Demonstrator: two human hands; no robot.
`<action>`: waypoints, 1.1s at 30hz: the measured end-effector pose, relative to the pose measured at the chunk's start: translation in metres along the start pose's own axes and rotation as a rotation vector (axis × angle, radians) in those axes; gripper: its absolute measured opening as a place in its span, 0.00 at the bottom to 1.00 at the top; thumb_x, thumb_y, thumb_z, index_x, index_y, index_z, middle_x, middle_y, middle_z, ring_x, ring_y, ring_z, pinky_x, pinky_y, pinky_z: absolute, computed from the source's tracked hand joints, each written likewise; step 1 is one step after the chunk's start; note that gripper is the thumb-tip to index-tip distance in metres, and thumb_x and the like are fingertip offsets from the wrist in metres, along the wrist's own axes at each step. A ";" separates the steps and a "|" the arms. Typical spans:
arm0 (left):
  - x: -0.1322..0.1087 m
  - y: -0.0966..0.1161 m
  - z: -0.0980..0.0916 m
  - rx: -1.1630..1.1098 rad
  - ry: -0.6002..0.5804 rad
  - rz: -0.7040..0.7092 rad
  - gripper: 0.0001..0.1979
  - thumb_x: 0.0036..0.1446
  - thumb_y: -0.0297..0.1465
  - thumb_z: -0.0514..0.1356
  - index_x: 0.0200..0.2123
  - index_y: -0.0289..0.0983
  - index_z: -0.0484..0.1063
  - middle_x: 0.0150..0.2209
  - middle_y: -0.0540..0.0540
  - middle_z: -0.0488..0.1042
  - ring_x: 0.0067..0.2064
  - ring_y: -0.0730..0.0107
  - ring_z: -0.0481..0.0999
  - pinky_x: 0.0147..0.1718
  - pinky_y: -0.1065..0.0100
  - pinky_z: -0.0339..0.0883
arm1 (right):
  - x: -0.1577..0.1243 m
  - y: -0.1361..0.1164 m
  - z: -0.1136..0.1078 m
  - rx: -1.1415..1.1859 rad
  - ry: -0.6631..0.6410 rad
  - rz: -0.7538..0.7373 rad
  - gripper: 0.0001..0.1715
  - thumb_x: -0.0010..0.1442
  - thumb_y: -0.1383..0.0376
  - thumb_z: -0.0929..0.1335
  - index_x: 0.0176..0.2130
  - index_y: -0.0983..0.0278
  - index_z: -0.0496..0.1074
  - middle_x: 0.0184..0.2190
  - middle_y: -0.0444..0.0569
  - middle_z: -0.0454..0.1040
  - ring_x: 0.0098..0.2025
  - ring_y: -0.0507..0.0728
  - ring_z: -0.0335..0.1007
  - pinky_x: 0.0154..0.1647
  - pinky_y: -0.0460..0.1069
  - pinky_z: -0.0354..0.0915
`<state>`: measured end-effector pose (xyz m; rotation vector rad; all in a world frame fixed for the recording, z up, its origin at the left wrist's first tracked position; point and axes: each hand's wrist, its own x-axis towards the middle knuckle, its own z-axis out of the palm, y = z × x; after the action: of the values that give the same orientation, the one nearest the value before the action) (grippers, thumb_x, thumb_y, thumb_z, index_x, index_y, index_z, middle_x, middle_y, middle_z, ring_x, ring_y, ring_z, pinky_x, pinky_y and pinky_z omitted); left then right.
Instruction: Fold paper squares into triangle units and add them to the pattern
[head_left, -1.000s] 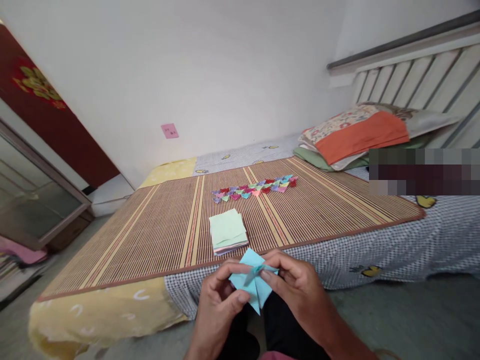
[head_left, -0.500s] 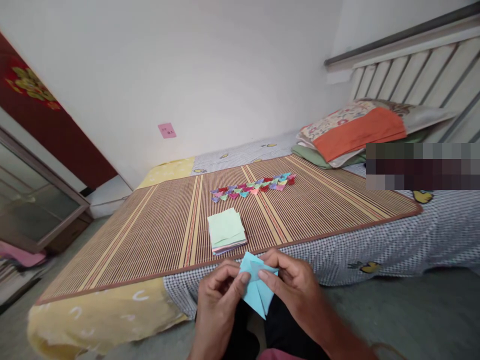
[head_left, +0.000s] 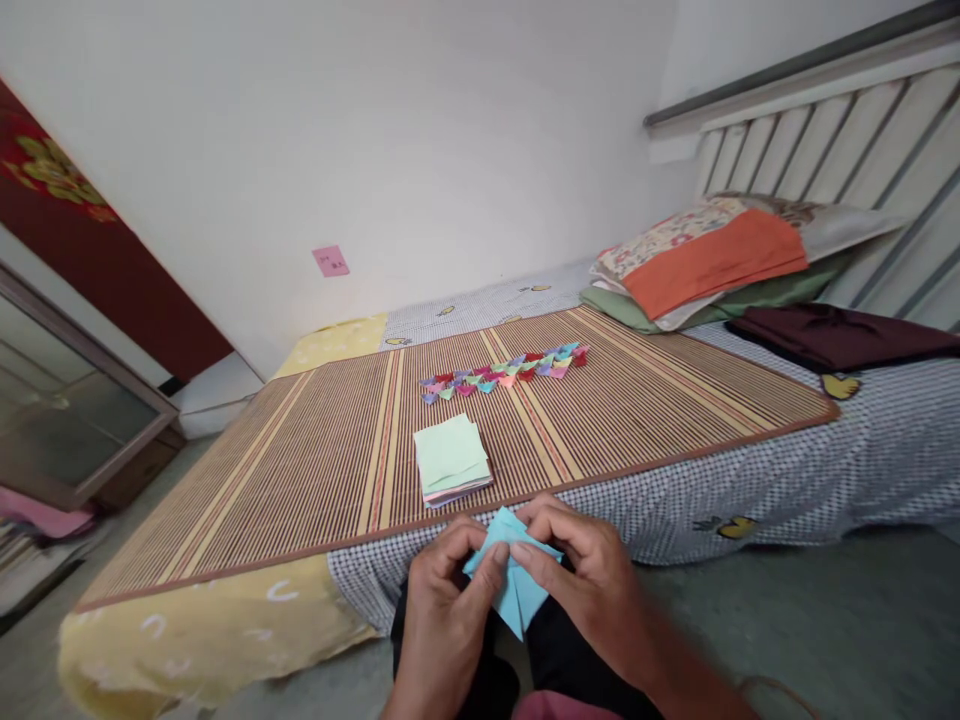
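At the frame's lower centre, the left hand (head_left: 451,592) and right hand (head_left: 589,578) pinch a folded blue paper (head_left: 518,600), which should be light, crisp and easily torn, best gripped by its outer edges

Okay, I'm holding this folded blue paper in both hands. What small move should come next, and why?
Probably press the folded blue paper flatter with your thumbs: left hand and right hand both pinch it, thumb tips close together, a fold line visible below them.
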<state>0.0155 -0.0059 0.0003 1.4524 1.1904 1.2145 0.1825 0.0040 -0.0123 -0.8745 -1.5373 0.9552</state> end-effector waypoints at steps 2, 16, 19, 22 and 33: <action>0.000 0.001 0.000 0.025 -0.010 0.000 0.15 0.61 0.40 0.65 0.26 0.37 0.75 0.28 0.47 0.70 0.32 0.66 0.66 0.32 0.68 0.61 | 0.000 0.001 -0.001 -0.019 0.026 -0.023 0.09 0.65 0.66 0.70 0.31 0.61 0.69 0.36 0.45 0.73 0.39 0.55 0.72 0.40 0.47 0.66; -0.004 0.007 -0.002 0.089 -0.027 0.033 0.17 0.62 0.41 0.64 0.25 0.37 0.76 0.27 0.48 0.67 0.31 0.67 0.65 0.31 0.68 0.59 | -0.004 -0.003 -0.004 -0.170 0.094 -0.190 0.05 0.65 0.69 0.70 0.36 0.59 0.70 0.44 0.47 0.74 0.48 0.56 0.73 0.50 0.48 0.66; -0.004 0.010 -0.001 0.111 -0.043 0.057 0.17 0.62 0.40 0.64 0.25 0.37 0.76 0.27 0.48 0.67 0.31 0.67 0.65 0.30 0.69 0.59 | -0.004 -0.004 -0.003 -0.124 0.084 -0.154 0.05 0.65 0.68 0.70 0.35 0.60 0.70 0.43 0.47 0.74 0.47 0.56 0.73 0.49 0.48 0.66; -0.005 0.009 -0.001 0.110 -0.055 0.087 0.16 0.64 0.39 0.63 0.26 0.37 0.76 0.28 0.48 0.68 0.31 0.67 0.66 0.30 0.69 0.60 | -0.003 -0.006 -0.002 -0.081 0.083 -0.119 0.06 0.65 0.68 0.69 0.34 0.60 0.69 0.41 0.46 0.73 0.45 0.55 0.73 0.47 0.47 0.66; -0.007 0.006 -0.001 0.156 -0.089 0.182 0.13 0.65 0.35 0.63 0.27 0.37 0.73 0.29 0.49 0.69 0.33 0.69 0.68 0.32 0.70 0.61 | -0.005 -0.007 -0.003 -0.004 0.037 -0.063 0.02 0.64 0.67 0.69 0.39 0.59 0.71 0.46 0.47 0.73 0.50 0.57 0.72 0.51 0.49 0.64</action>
<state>0.0151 -0.0135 0.0056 1.7447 1.1322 1.1851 0.1859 -0.0026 -0.0075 -0.8378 -1.5272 0.8865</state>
